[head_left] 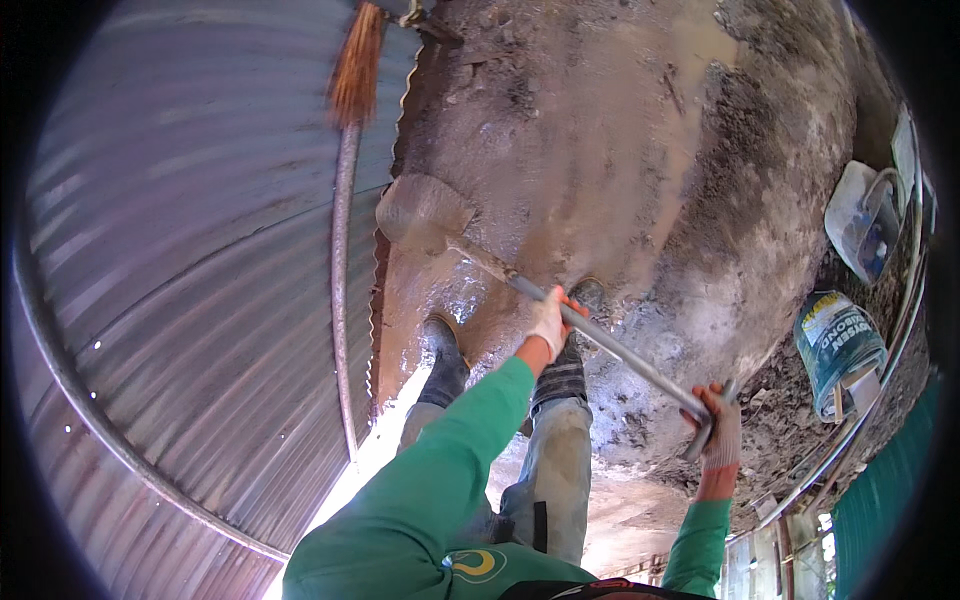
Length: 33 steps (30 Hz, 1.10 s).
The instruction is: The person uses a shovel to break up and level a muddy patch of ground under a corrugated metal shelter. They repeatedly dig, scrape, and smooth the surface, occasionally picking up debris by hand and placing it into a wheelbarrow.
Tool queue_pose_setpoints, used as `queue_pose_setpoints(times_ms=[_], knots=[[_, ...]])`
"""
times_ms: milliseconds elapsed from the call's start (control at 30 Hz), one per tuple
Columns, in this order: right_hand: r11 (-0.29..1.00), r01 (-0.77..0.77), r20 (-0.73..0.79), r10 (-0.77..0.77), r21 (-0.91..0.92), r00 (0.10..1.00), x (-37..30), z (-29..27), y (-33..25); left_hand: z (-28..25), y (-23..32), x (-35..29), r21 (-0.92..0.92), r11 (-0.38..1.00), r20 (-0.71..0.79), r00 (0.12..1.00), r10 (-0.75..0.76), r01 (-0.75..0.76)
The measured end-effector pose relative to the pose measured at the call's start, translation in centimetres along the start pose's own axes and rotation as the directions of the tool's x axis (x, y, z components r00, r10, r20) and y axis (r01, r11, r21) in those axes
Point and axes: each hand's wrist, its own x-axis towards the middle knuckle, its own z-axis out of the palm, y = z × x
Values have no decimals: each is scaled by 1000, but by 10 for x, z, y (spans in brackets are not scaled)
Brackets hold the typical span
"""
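A long-handled shovel (625, 352) slants across the view in front of me, from upper left to lower right. Its mud-coated blade (425, 212) rests on or just over the wet ground beside the metal wall; exact contact is hard to tell. My left hand (548, 322), in a light glove with orange on it, is closed round the middle of the shaft. At the handle's end, the gloved right hand (716, 425) wraps around the grip. Both green-sleeved arms reach forward. My muddy rubber boots (443, 355) stand on the ground below the shaft.
A corrugated metal wall (200, 270) fills the left side, with a broom (345, 220) against it, bristles up. Wet mud (580, 130) spreads ahead, with a shallow puddle. On the right sit a labelled bucket (840, 340) and a whitish plastic container (862, 220).
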Motion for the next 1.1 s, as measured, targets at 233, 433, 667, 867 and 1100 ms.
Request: queue_pose_setpoints(times_ms=[233, 433, 667, 867, 1100], knots=[[991, 37, -33, -33, 129, 999, 32, 45, 5, 50, 45, 68, 132, 989, 21, 998, 61, -63], [856, -116, -28, 150, 504, 988, 28, 10, 91, 115, 61, 39, 537, 801, 130, 964, 233, -266], [900, -238, -126, 301, 366, 945, -14, -111, 124, 42, 0, -61, 506, 847, 153, 984, 96, -161], [793, -40, -175, -85, -607, 981, 21, -110, 25, -59, -101, -42, -146, 979, 40, 989, -139, 144], [577, 85, 80, -33, -812, 996, 149, -25, -54, -84, -186, 43, -527, 827, -89, 956, -281, 194]])
